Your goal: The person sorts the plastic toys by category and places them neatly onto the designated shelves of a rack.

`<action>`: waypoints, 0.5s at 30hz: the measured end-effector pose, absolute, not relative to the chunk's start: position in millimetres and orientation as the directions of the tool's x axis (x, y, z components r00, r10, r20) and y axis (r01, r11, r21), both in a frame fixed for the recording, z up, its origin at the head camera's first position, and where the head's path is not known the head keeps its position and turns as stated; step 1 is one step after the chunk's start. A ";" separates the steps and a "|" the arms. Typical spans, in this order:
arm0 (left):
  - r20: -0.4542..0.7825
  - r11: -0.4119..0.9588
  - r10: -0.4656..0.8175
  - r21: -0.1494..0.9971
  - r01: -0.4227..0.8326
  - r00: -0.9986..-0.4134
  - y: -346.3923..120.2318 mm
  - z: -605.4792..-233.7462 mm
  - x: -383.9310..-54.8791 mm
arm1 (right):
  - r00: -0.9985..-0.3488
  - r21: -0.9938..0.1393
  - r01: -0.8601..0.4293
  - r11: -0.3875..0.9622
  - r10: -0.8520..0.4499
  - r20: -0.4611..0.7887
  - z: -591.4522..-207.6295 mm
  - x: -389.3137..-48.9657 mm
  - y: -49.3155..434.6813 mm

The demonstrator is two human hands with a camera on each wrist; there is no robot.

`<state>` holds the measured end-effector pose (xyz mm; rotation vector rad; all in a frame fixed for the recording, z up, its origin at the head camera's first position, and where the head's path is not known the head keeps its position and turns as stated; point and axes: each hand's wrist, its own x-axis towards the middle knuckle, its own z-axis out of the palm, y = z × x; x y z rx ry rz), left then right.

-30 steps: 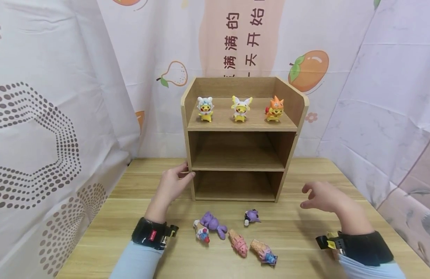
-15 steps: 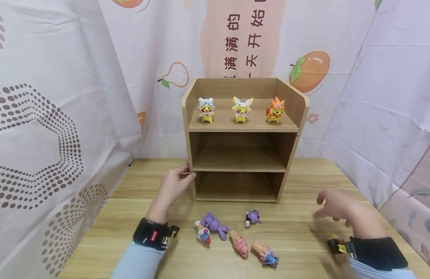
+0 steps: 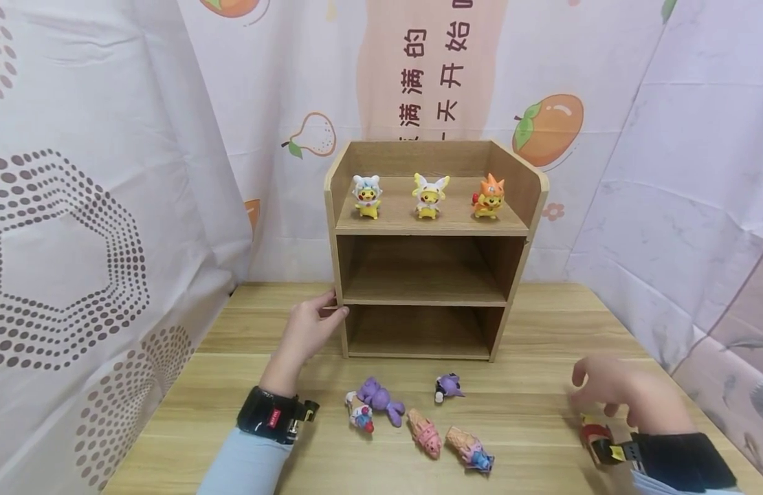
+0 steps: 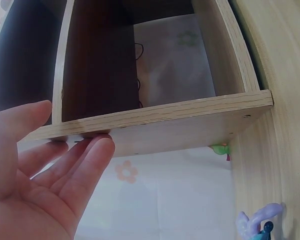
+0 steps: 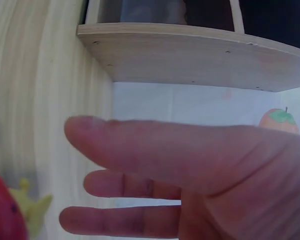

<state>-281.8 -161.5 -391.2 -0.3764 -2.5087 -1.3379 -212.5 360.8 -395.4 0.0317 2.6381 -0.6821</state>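
Note:
My left hand (image 3: pixel 310 326) holds the left side panel of a wooden shelf unit (image 3: pixel 425 300). In the left wrist view its thumb lies at the front edge and the other fingers touch the panel's outer face. My right hand (image 3: pixel 629 392) hovers over the table at the right, fingers bent loosely and holding nothing. Below it is a red and yellow figurine (image 5: pixel 7 210), partly hidden by the wrist camera in the head view. Three yellow figurines stand on the top shelf: one in a white-blue hood (image 3: pixel 367 197), one white-eared (image 3: pixel 429 196), one orange-hooded (image 3: pixel 489 197).
In front of the unit lie a purple figure (image 3: pixel 381 400), a white cone figure with red and blue (image 3: pixel 359 411), a small purple-black figure (image 3: pixel 448 387), a pink cone figure (image 3: pixel 425 433) and a pink-blue cone figure (image 3: pixel 471 449). A printed curtain (image 3: pixel 282 206) hangs behind the table.
My right hand has moved right and toward the front of the table, away from the shelf unit, and come down over the red and yellow figurine. The left hand has stayed on the panel.

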 end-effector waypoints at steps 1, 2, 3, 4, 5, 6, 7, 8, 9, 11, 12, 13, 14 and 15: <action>0.357 0.539 0.099 0.766 0.351 -0.929 -161.4 -391.2 -281.9 | -0.908 -0.459 0.130 0.879 -0.081 -0.411 -397.2 -212.2 361.3; 0.356 0.542 0.097 0.764 0.349 -0.929 -161.4 -391.2 -282.0 | -0.903 -0.458 0.139 0.878 -0.077 -0.423 -398.9 -211.9 361.8; 0.356 0.542 0.095 0.765 0.349 -0.929 -161.2 -391.0 -281.9 | -0.898 -0.455 0.143 0.879 -0.078 -0.433 -400.2 -211.7 362.2; 0.357 0.542 0.094 0.765 0.348 -0.929 -161.1 -390.8 -282.0 | -0.894 -0.450 0.148 0.881 -0.076 -0.442 -401.6 -211.8 362.6; 0.356 0.543 0.092 0.765 0.347 -0.930 -161.0 -391.1 -282.1 | -0.890 -0.444 0.147 0.884 -0.077 -0.449 -402.7 -211.5 362.8; 0.359 0.543 0.094 0.764 0.350 -0.929 -160.9 -391.2 -282.0 | -0.890 -0.446 0.140 0.884 -0.084 -0.448 -404.2 -211.2 363.3; 0.359 0.542 0.092 0.764 0.349 -0.929 -160.6 -391.3 -282.0 | -0.891 -0.448 0.131 0.885 -0.093 -0.445 -405.5 -210.7 363.5; 0.360 0.541 0.092 0.764 0.350 -0.928 -160.4 -391.3 -282.0 | -0.893 -0.448 0.126 0.885 -0.096 -0.441 -406.7 -210.1 363.6; 0.364 0.541 0.094 0.763 0.354 -0.927 -160.4 -391.3 -282.0 | -0.895 -0.449 0.116 0.886 -0.104 -0.435 -408.0 -209.4 363.6; 0.365 0.541 0.094 0.762 0.356 -0.926 -160.2 -391.3 -282.1 | -0.899 -0.455 0.105 0.884 -0.111 -0.424 -410.2 -207.3 363.3; 0.367 0.543 0.095 0.760 0.357 -0.925 -160.3 -391.5 -282.3 | -0.901 -0.461 0.100 0.882 -0.116 -0.418 -411.4 -206.1 363.3; 0.367 0.544 0.095 0.759 0.357 -0.925 -160.3 -391.5 -282.4 | -0.899 -0.462 0.106 0.881 -0.113 -0.422 -412.2 -205.0 363.1; 0.369 0.545 0.096 0.758 0.359 -0.924 -160.3 -391.5 -282.4 | -0.897 -0.462 0.120 0.879 -0.102 -0.429 -412.9 -204.0 362.9; 0.370 0.546 0.096 0.757 0.360 -0.924 -160.4 -391.4 -282.4 | -0.895 -0.461 0.132 0.878 -0.094 -0.436 -413.4 -203.2 362.8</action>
